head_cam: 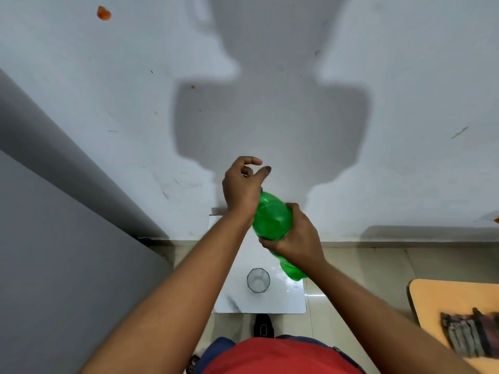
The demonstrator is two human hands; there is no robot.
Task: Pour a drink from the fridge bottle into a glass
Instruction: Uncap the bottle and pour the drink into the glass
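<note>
Grey fridge side [67,238] occupies the left edge. Left hand [241,188] sits over the top of the green bottle [272,220]; thumb and index are spread apart above it, and whether the remaining fingers grip the cap cannot be told. The bottle is held tilted in the air above the white table [286,300]. 1 empty glass [258,280] stands upright on that table, below the bottle. Right hand [297,236] has its fingers closed around the bottle's middle.
</note>
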